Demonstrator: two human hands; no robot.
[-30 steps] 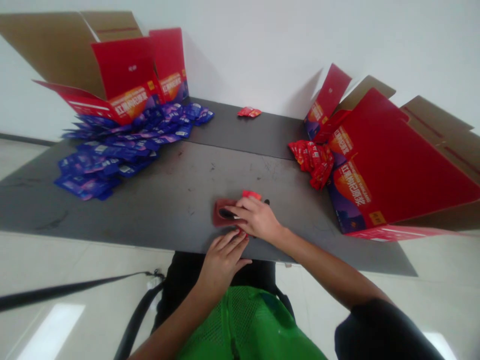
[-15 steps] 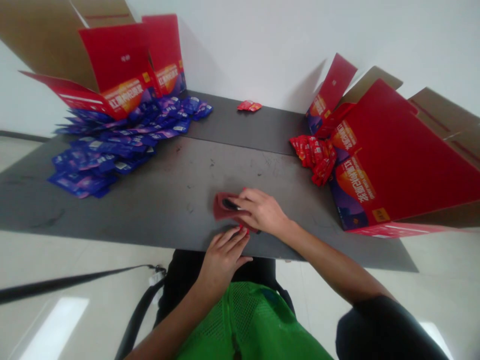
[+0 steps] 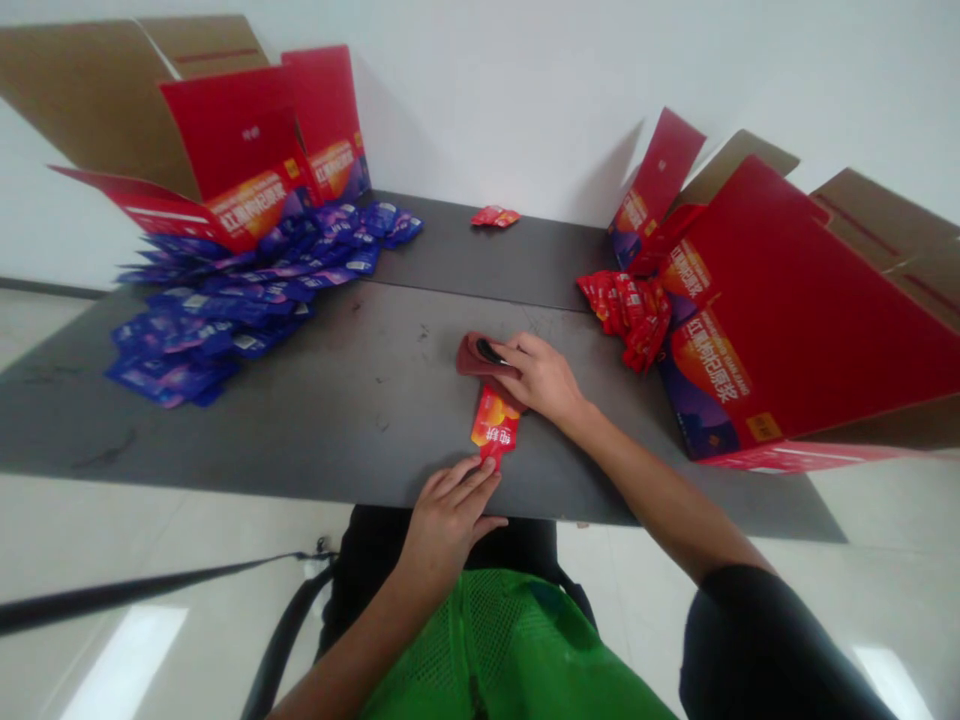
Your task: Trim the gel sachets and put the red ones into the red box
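A small red packet (image 3: 495, 428) lies flat on the dark grey table (image 3: 360, 390) near its front edge. My left hand (image 3: 448, 512) rests at the table edge with its fingers stretched onto the packet's lower end. My right hand (image 3: 541, 378) lies just beyond the packet, fingers curled on a dark red pad (image 3: 474, 355) with a black object on it.
A heap of blue packets (image 3: 232, 290) spills from an open red carton (image 3: 225, 150) at the back left. Red packets (image 3: 626, 312) spill from a red carton (image 3: 780, 320) on the right. A stray red packet (image 3: 495, 216) lies at the back.
My right hand has slid the dark red pad away from me, uncovering the red packet. My left hand has stayed at the table edge.
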